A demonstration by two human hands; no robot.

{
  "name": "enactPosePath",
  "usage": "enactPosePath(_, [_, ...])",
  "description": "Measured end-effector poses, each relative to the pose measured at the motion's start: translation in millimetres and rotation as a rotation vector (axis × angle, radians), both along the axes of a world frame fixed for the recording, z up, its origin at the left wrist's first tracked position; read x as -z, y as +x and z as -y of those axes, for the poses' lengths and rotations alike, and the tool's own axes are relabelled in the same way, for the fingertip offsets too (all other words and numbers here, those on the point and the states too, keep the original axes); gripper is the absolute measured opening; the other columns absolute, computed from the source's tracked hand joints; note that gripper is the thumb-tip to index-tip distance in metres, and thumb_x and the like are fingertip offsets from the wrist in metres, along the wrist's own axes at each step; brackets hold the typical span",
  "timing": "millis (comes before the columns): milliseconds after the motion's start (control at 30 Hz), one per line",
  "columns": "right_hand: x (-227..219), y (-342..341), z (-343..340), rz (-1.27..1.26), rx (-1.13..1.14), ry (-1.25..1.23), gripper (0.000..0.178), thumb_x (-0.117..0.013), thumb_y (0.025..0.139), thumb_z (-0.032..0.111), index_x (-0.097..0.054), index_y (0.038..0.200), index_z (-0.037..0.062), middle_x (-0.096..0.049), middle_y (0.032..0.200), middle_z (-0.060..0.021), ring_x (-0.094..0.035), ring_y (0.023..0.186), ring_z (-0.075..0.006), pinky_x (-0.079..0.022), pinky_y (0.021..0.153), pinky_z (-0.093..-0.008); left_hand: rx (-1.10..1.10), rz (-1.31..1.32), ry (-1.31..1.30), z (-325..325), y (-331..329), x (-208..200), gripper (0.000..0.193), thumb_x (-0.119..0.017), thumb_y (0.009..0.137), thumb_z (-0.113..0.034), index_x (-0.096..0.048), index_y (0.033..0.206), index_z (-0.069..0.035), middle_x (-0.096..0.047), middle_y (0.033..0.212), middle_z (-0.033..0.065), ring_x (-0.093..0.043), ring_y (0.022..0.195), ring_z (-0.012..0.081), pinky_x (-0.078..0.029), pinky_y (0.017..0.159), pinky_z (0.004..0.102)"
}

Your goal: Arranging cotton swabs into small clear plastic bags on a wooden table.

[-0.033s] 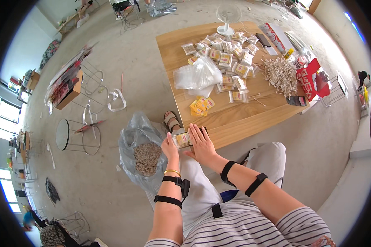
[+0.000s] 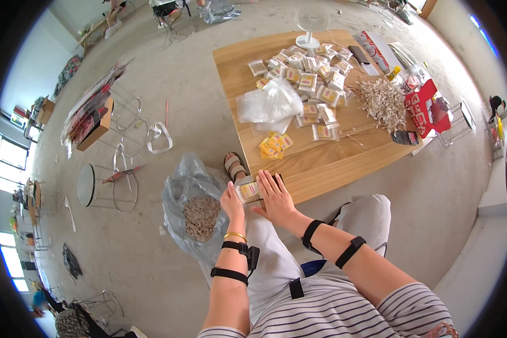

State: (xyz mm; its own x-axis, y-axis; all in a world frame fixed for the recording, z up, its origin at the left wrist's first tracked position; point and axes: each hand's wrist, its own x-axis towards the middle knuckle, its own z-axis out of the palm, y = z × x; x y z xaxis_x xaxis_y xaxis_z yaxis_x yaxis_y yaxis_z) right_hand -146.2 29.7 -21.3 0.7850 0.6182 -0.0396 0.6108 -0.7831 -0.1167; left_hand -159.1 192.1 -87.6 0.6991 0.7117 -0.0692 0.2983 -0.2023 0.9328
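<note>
A clear packet of cotton swabs with a yellow-and-white label card [image 2: 248, 192] lies at the table's near left corner, above my thigh. My left hand [image 2: 232, 201] grips its left end, thumb up along the edge. My right hand [image 2: 274, 194] lies flat across the packet's right end, fingers stretched out and pointing away from me, hiding that end. A dark edge shows just past the right fingertips; what it belongs to is hidden. Small yellow label cards [image 2: 276, 145] lie loosely piled on the table beyond my hands.
On the wooden table [image 2: 315, 177] are clear plastic bags [image 2: 270, 104], many filled swab packets [image 2: 308, 83], a heap of loose swabs [image 2: 384, 101], a red box [image 2: 428, 108] and a white fan [image 2: 310, 28]. A grey plastic sack of swabs [image 2: 201, 217] stands on the floor left of my leg.
</note>
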Motion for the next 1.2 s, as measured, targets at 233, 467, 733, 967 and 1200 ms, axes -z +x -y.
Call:
enactPosePath(233, [-1.5, 23.3, 38.9, -0.019, 0.018, 0.342, 0.08, -0.058, 0.095, 0.049, -0.035, 0.154, 0.0003, -0.035, 0.16, -0.0163, -0.025, 0.152, -0.0296, -0.017, 0.125, -0.048, -0.154, -0.078, -0.357, -50.6, -16.9, 28.0, 0.074, -0.036, 0.105, -0.062, -0.067, 0.099, 0.005, -0.068, 0.094, 0.0189, -0.06, 0.082, 0.0272, -0.049, 0.078, 0.0458])
enactPosePath(467, [-5.1, 94.7, 207.0, 0.309, 0.554, 0.52, 0.058, -0.07, 0.076, 0.012, -0.056, 0.132, 0.0085, -0.054, 0.132, -0.0159, -0.046, 0.129, -0.0368, -0.035, 0.111, -0.0486, -0.101, 0.119, 0.007, -39.3, -32.9, -7.1, 0.053, -0.042, 0.107, -0.046, -0.052, 0.124, 0.004, -0.056, 0.122, 0.0145, -0.054, 0.11, 0.0233, -0.046, 0.096, 0.0386])
enactPosePath(733, [9.5, 164.2, 243.2, 0.116, 0.768, 0.441, 0.025, -0.069, 0.08, 0.008, -0.061, 0.104, 0.0116, -0.055, 0.112, -0.0111, -0.05, 0.117, -0.0333, -0.042, 0.096, -0.046, 0.345, 0.103, 0.172, 80.3, -1.6, -72.8, 0.03, -0.051, 0.106, -0.024, -0.054, 0.123, 0.0, -0.056, 0.121, 0.0134, -0.054, 0.11, 0.0208, -0.044, 0.098, 0.036])
enactPosePath(967, [9.3, 189.5, 256.6, 0.246, 0.458, 0.617, 0.015, -0.075, 0.079, 0.01, -0.065, 0.089, 0.012, -0.058, 0.105, -0.0085, -0.054, 0.11, -0.0319, -0.044, 0.092, -0.0458, 0.839, 0.266, 0.452, 179.0, 20.2, -99.1, 0.033, -0.056, 0.101, -0.024, -0.055, 0.126, -0.002, -0.054, 0.129, 0.0171, -0.052, 0.121, 0.0335, -0.041, 0.104, 0.0464])
enactPosePath(1200, [11.7, 147.6, 279.8, 0.148, 0.522, 0.759, 0.011, -0.073, 0.078, 0.008, -0.065, 0.084, 0.0105, -0.06, 0.096, -0.0064, -0.056, 0.102, -0.0311, -0.045, 0.09, -0.0439, 1.055, 0.151, 0.544, 217.5, 48.1, -88.1, 0.047, -0.055, 0.101, -0.031, -0.049, 0.136, -0.001, -0.045, 0.145, 0.0203, -0.042, 0.136, 0.0394, -0.033, 0.112, 0.0526])
